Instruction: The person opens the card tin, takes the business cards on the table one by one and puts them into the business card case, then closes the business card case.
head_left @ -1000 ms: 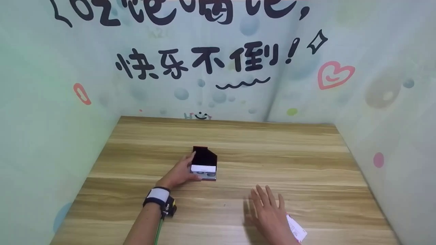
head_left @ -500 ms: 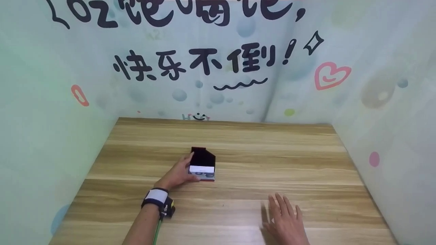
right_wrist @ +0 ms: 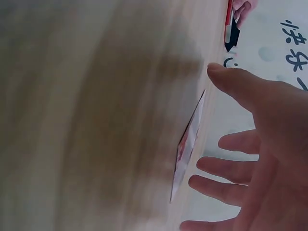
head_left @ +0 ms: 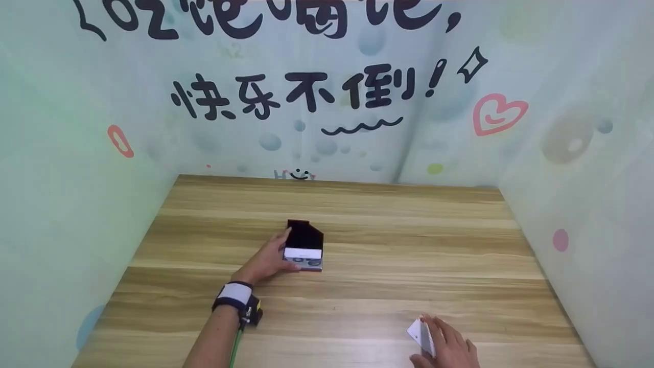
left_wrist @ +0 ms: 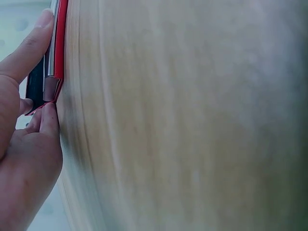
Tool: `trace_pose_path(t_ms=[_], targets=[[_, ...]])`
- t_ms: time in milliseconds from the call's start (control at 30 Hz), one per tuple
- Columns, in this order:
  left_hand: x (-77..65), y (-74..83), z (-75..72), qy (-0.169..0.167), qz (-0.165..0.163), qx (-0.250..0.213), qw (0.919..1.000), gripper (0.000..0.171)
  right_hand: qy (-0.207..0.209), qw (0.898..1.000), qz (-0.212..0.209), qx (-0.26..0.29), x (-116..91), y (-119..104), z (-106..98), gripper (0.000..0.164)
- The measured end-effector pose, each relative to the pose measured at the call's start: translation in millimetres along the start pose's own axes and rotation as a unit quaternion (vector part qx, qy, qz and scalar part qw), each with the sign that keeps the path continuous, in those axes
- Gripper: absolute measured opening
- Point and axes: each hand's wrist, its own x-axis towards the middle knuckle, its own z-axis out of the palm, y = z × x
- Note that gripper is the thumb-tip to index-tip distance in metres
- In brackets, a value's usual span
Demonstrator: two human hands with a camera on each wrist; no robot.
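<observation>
My left hand holds a small box on the wooden table. The thumb lies over its near side and the other fingers go behind it. The box's black flap stands raised at the back; a white strip and a grey patterned part show in front. Red edging of the box shows in the left wrist view. Close to the table's front, my right hand is beside a white card, partly covering it from above. In the right wrist view the fingers are spread, apart from the card, which has a reddish print.
The wood-grain table is walled in by a pale printed backdrop at the back and both sides. A strapped camera with a green cable sits on my left wrist.
My right hand has moved right and toward the table's front edge. The white card, hidden half a second ago, shows left of its fingers. My left hand stays on the box.
</observation>
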Motion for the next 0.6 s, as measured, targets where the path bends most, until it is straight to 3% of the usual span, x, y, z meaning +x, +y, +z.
trace_pose_path(t_ms=[133, 600], targets=[[-1.5, -0.7, 0.5, 0.004, -0.005, 0.002, 1.0, 0.11, -0.035, 0.999, 0.028, 0.001, -1, 3, -1, 0.084], [-0.6, 2.5, 2.6, 0.005, -0.014, -0.001, 0.9999, 0.109, -0.081, 0.992, 0.077, 0.06, 15, 9, -7, 0.078]])
